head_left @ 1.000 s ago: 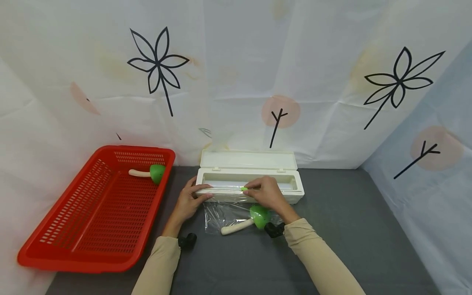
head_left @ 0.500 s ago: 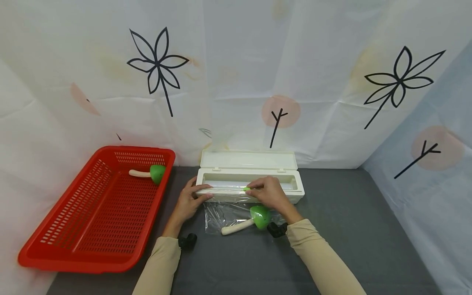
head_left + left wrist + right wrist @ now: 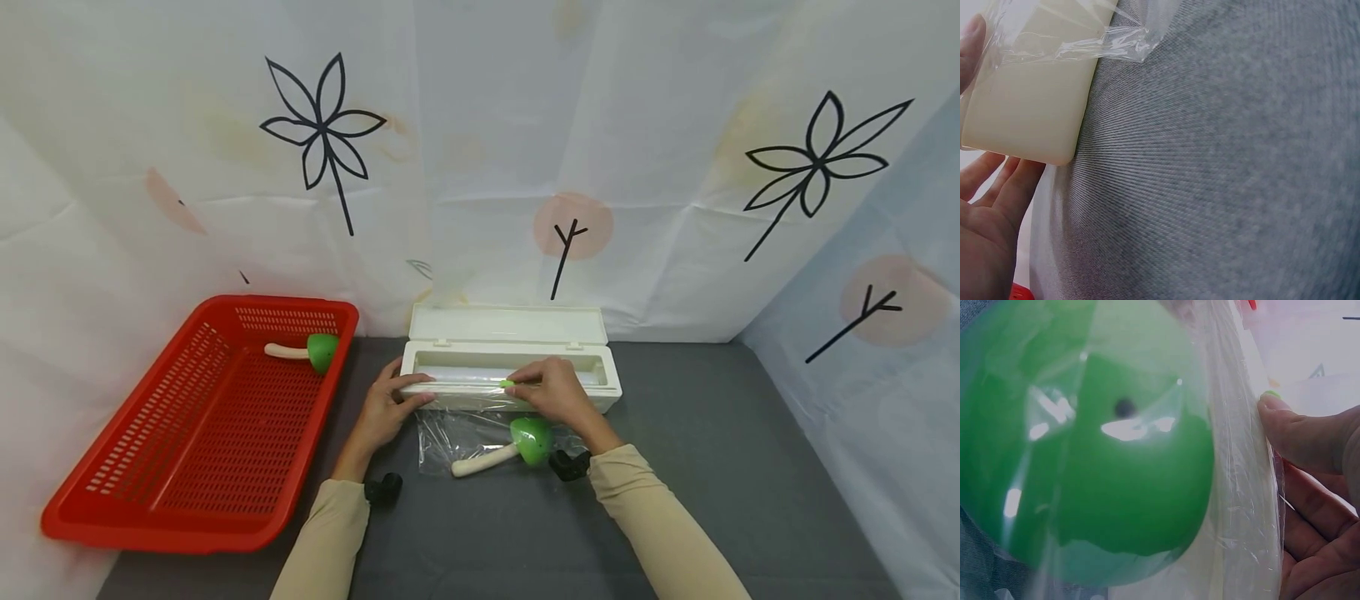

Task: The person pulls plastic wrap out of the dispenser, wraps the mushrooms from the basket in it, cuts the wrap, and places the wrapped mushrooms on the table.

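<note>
A cream cling film dispenser (image 3: 510, 323) lies with its lid tipped back and a film roll inside. My left hand (image 3: 381, 410) grips its left end, thumb at the front; in the left wrist view, fingers (image 3: 1019, 187) curve around that end. Along the front rail, my right hand (image 3: 558, 393) pinches a small bright green slide cutter (image 3: 507, 383) between thumb and forefinger. Clear cling film (image 3: 438, 442) hangs from the rail onto the cloth, overlapping a mushroom-shaped piece (image 3: 531, 442) with green cap and white stem. Its cap (image 3: 1116, 456) fills much of the right wrist view behind shiny film.
To the left stands a red plastic basket (image 3: 161, 533) holding a similar green-capped piece (image 3: 321, 353). Grey cloth (image 3: 720, 467) covers the table. A white patterned sheet (image 3: 465, 150) hangs behind, close to the dispenser's lid, and another side sheet borders the right.
My right hand has moved a little to the right along the rail with the slide cutter. My left hand keeps its grip on the dispenser's end. The head view has shifted slightly.
</note>
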A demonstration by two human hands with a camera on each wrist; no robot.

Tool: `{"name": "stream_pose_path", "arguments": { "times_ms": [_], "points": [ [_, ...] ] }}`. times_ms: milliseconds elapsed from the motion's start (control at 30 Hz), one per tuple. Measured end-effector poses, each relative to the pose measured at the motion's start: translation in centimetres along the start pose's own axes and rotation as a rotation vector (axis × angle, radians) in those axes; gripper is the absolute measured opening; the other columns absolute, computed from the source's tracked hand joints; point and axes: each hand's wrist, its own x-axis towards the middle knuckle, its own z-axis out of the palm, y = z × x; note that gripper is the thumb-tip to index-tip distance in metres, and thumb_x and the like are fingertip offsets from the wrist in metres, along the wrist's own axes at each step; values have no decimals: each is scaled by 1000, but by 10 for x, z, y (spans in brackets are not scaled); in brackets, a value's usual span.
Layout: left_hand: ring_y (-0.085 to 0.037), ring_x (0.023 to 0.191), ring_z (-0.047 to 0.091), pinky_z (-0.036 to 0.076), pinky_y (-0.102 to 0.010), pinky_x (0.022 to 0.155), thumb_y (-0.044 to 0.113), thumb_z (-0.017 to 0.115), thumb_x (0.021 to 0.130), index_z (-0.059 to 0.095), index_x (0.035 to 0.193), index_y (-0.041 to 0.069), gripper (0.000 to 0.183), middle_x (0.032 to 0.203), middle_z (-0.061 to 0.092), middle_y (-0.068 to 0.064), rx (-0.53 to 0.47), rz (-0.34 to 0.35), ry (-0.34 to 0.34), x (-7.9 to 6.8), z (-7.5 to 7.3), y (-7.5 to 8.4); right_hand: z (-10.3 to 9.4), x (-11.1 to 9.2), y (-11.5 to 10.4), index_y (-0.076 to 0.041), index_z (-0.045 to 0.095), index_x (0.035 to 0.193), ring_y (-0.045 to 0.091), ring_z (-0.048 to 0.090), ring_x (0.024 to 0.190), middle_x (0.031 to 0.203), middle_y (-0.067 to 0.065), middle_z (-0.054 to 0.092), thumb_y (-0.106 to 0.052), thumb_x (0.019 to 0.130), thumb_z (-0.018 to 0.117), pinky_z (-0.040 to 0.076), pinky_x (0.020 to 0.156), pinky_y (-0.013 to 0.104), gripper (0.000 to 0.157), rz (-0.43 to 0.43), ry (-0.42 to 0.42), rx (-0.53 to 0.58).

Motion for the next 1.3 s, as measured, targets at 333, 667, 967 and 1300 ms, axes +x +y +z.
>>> {"name": "stream_pose_path", "arguments": {
  "times_ms": [333,667,967,1300],
  "points": [
    [-54,125,49,46,-54,97,-6,81,81,73,108,-11,28,144,43,-38,-7,-15,3,0,0,2,-1,0,1,-5,81,99,27,74,91,92,8,78,-13,88,81,58,77,39,14,37,-1,2],
    [-53,126,48,45,-55,98,-6,80,81,73,108,-11,28,144,42,-38,-13,-34,9,0,0,5,-4,-1,2,-4,81,100,28,74,91,92,9,78,-13,88,81,59,76,40,15,52,-9,19],
    [-53,125,49,49,-36,94,-6,80,81,73,108,-11,28,145,42,-38,-29,-23,3,0,0,3,-5,-3,5,-4,81,100,30,73,95,93,9,77,-13,88,80,58,80,44,15,61,3,1],
    [-53,123,51,50,-26,88,-6,81,81,73,108,-11,29,144,42,-38,-22,-13,4,0,0,-1,-11,-6,10,-4,81,100,32,73,96,94,10,77,-12,89,79,58,81,44,14,58,7,-6]
  ]
}}
